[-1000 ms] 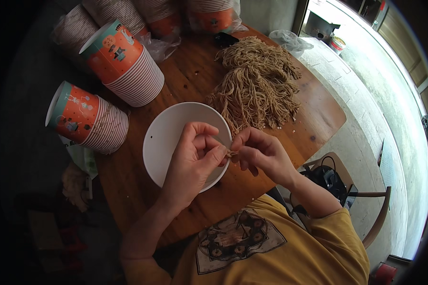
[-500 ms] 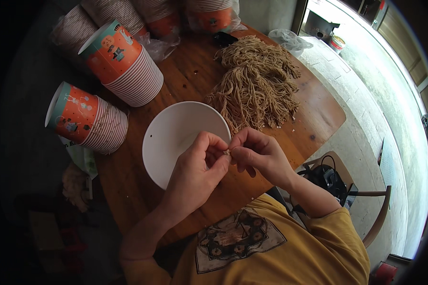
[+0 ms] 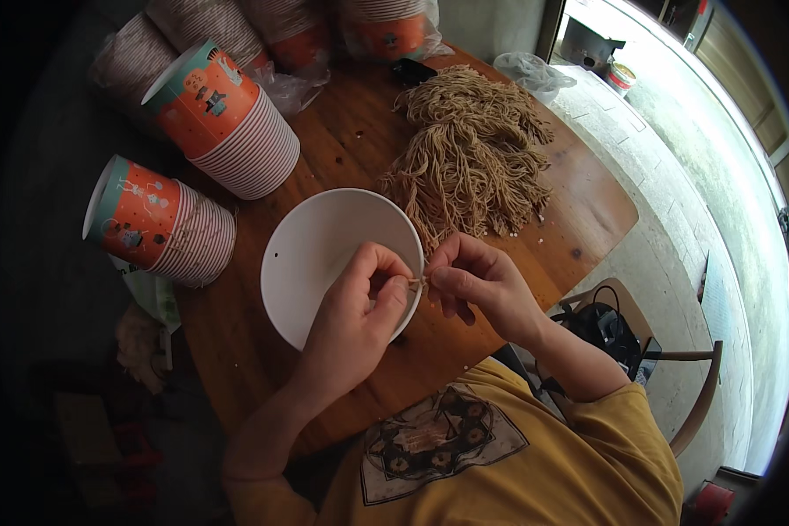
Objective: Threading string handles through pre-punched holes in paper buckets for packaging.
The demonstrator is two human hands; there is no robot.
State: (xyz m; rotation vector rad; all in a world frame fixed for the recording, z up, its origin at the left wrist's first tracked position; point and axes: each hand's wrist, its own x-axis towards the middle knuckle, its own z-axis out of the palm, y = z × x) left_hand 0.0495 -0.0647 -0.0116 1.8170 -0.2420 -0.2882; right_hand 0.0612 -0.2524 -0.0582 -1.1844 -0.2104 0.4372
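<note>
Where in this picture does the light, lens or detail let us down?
Head view, right: glare whitens the ground, whose edges bow near the rim; head view, lower left: deep shadow hides detail; head view, centre: the tan piece between left hand and right hand is too small to make out clearly.

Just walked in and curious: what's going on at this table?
The person's left hand and right hand pinch a bit of tan cord between them, by the right rim of a white tub. A heap of tan cords lies on the wooden table beyond. Stacks of orange paper buckets sit left.
</note>
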